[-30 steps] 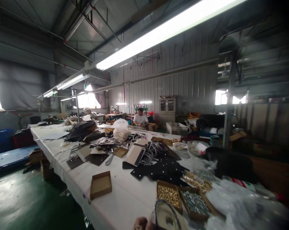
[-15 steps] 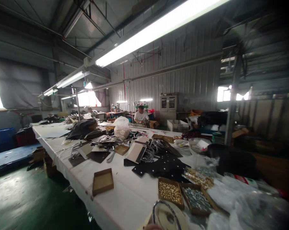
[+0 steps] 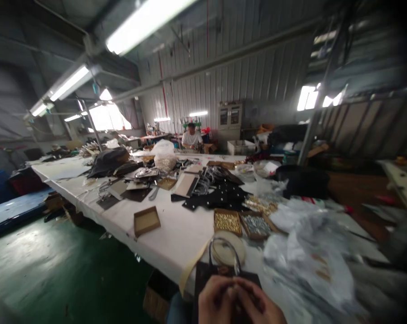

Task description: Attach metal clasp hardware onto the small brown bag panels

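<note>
At the bottom of the head view, my left hand point(image 3: 213, 298) and my right hand point(image 3: 262, 306) meet, with thumbs and fingertips pinched together. Whatever small thing lies between the fingertips is hidden. Both hands are over a dark flat bag panel point(image 3: 200, 273), whose lower part they cover. An arched, shiny handle point(image 3: 237, 262) rises from its top edge. Just behind the handle lies a round pale roll point(image 3: 239, 243), from which a yellowish strip point(image 3: 188, 272) hangs over the table edge.
Beyond the roll are a box of gold-coloured fittings point(image 3: 226, 221) and a box of silver fittings point(image 3: 256, 225). An empty cardboard box point(image 3: 147, 220) sits at left on the white table point(image 3: 176, 225). Clear plastic bags point(image 3: 311, 252) crowd the right. A person point(image 3: 191, 136) sits far back.
My view has tilted down, so scene items sit higher in the picture. Both hands and the dark panel now show, where earlier only a fingertip and the handle were visible.
</note>
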The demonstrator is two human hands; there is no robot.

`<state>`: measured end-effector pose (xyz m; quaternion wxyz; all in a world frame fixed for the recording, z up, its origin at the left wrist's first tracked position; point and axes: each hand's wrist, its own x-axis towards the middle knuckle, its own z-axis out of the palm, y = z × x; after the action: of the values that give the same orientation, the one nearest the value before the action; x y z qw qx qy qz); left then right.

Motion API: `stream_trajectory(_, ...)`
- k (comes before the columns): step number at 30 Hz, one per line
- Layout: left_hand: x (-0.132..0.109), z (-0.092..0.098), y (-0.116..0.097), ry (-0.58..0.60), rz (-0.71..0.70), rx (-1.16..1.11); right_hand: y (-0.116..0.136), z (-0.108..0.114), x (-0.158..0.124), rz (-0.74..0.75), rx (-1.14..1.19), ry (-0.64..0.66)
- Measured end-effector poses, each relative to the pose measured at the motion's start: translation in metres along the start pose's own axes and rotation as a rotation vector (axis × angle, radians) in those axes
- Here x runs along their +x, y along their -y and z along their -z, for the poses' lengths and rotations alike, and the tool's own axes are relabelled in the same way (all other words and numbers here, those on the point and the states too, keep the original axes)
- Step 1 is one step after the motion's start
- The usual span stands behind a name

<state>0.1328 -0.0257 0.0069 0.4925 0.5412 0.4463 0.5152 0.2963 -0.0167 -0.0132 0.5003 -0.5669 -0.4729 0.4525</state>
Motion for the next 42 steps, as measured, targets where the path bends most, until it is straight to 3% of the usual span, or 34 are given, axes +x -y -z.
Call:
stream_trajectory(2, -0.006, -0.003, 0.009, -0.089, -0.054, -0.047, -0.007, -0.005, -0.003, -0.031, 0.061, 0.03)
stream_trajectory(5, -0.007, -0.005, 0.032, -0.123, -0.117, -0.103, -0.027, -0.006, -0.002, -0.013, 0.112, 0.066)
stream_trajectory(9, -0.008, -0.005, 0.068, -0.135, -0.057, -0.181, -0.054, -0.001, 0.003, 0.022, 0.11, 0.155)
stream_trajectory(12, -0.008, -0.007, 0.082, -0.143, 0.009, -0.245, -0.063, 0.002, 0.007, 0.075, 0.052, 0.171)
stream_trajectory(19, 0.0, -0.01, 0.085, -0.175, -0.002, -0.223, -0.06, 0.007, 0.014, 0.26, -0.195, 0.131)
stream_trajectory(24, 0.003, -0.011, 0.094, -0.21, -0.099, -0.092, -0.074, 0.015, 0.018, 0.462, -0.321, 0.129)
stream_trajectory(29, 0.008, -0.005, 0.101, -0.164, -0.093, -0.073, -0.086, 0.023, 0.026, 0.666, -0.425, 0.236)
stream_trajectory(35, 0.016, 0.003, 0.102, -0.035, -0.022, -0.079, -0.085, 0.022, 0.029, 0.74, -0.536, 0.254)
stream_trajectory(42, 0.023, 0.002, 0.094, -0.034, -0.021, -0.075, -0.08, 0.021, 0.031, 0.777, -0.627, 0.18)
